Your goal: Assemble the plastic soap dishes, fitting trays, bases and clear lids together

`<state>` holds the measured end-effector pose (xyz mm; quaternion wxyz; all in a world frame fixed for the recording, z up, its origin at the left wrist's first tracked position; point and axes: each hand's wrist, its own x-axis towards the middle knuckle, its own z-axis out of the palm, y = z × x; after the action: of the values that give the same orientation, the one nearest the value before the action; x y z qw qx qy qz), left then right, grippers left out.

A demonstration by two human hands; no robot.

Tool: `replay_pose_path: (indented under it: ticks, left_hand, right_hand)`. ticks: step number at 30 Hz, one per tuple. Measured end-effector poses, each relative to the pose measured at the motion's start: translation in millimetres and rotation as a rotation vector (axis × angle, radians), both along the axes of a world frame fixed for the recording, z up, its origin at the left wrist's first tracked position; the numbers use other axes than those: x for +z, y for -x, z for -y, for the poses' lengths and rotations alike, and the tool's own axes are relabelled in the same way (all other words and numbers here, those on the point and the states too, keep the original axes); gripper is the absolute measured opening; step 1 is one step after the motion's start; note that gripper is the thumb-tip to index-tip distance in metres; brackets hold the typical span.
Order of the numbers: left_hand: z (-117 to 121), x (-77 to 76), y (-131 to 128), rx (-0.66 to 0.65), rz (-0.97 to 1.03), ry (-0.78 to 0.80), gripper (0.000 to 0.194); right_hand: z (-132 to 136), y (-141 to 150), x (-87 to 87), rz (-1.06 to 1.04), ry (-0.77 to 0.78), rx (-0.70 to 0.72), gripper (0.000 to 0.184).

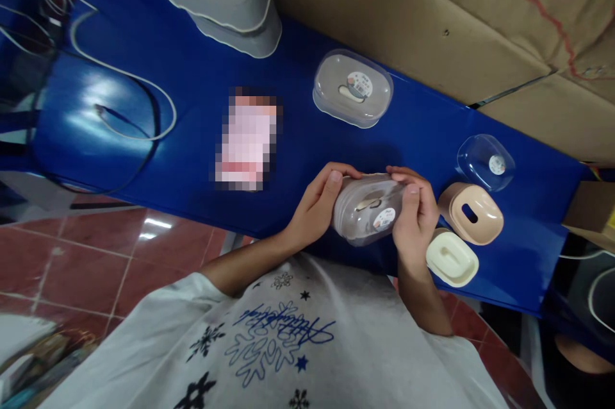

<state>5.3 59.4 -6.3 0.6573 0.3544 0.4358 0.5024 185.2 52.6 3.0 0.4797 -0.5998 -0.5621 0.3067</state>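
My left hand (321,204) and my right hand (416,215) grip an oval plastic box with a clear lid (355,220) from its two sides. The box is tilted a little above the blue table, near its front edge. Through the lid shows a pale handle-like part, and a round white sticker (384,220) is on it. Right of my right hand stand a peach oval container with a slot (487,210) and a cream oval piece with a raised grip (451,258). Behind them lies a loose clear lid (475,159) with a sticker.
A similar lidded box (331,85) stands at the back of the blue table (192,159). Stacked grey boxes (235,11) rise at the far left. A pixelated flat item (247,140) and a white cable (168,101) lie on the left. Large cardboard boxes (408,18) line the back edge.
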Motion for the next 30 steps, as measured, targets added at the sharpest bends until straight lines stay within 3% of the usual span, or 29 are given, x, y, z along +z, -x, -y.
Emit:
replay_pose_path:
  ticks: [6, 13, 18, 22, 26, 30]
  left_hand:
    - [-1, -4.1, -1, 0.006, -0.027, 0.022, 0.045]
    - [2, -3.5, 6, -0.086, -0.006, -0.024, 0.042]
    - [-1, -5.1, 11, -0.174, -0.048, -0.131, 0.059]
    - [-6, -2.6, 11, -0.093, -0.017, 0.095, 0.049]
    - [-12, 0.0, 14, -0.046, 0.215, 0.488, 0.046]
    - [-16, 0.0, 22, -0.155, 0.425, 0.701, 0.049]
  right_hand:
    - [0, 1, -1.7, 0.02, -0.014, -0.012, 0.029]
    - [0, 2, -4.8, 0.076, -0.01, -0.009, 0.029]
    - [-1, 2, -5.2, 0.096, 0.003, 0.014, 0.03]
    - [1, -4, 0.2, 0.094, 0.019, 0.167, 0.032]
    - [2, -18, 4.0, 0.129, -0.099, 0.448, 0.066]
    - [0, -30, 2.9, 0.126, -0.182, 0.605, 0.089]
